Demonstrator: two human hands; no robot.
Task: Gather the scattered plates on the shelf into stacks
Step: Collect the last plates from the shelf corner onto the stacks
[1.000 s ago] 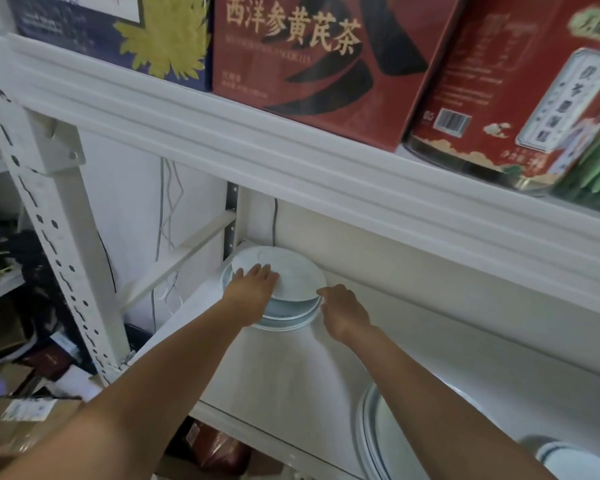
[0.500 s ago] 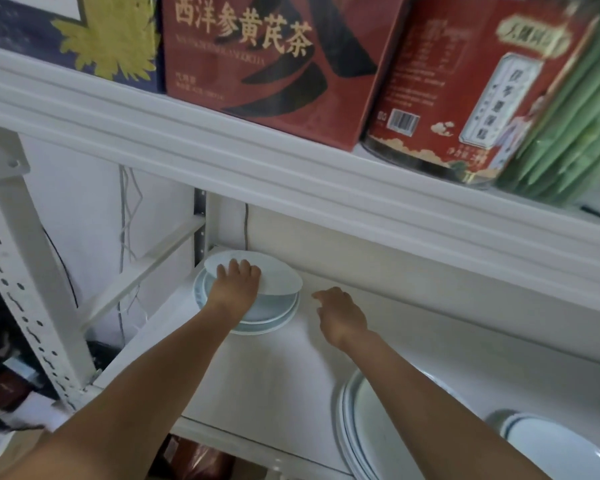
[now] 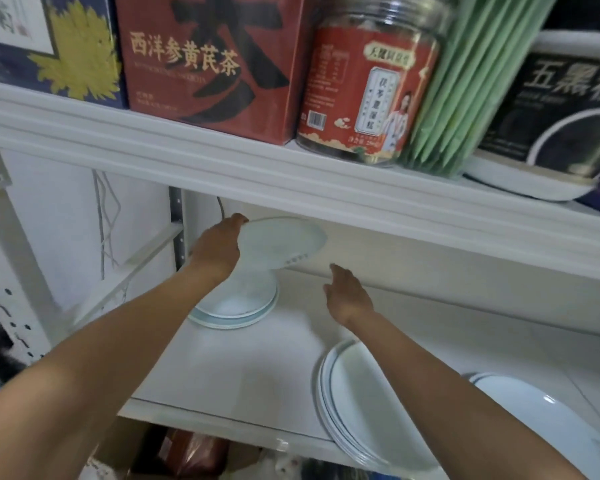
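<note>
Currently mid-stack: left hand (image 3: 219, 247) grips a small white plate (image 3: 284, 244) by its rim, tilted, above the back-corner stack (image 3: 236, 310) on the shelf (image 3: 222, 375); right hand (image 3: 349, 296) hovers beside, fingers relaxed, empty; placing or removing, unclear through blur; next: level it, centre it, set down gently.

Taking the shelf board (image 3: 229, 375) from its middle, a stack of plates (image 3: 236, 311) sits at ten o'clock, near the back corner. A tilted plate (image 3: 281, 244) hangs above it, held at its nine o'clock edge by the left hand (image 3: 215, 249). The right hand (image 3: 347, 296) hovers at the stack's three o'clock, apart from it. A second stack (image 3: 361, 410) lies at five o'clock, with further plates (image 3: 541, 420) at its three o'clock
</note>
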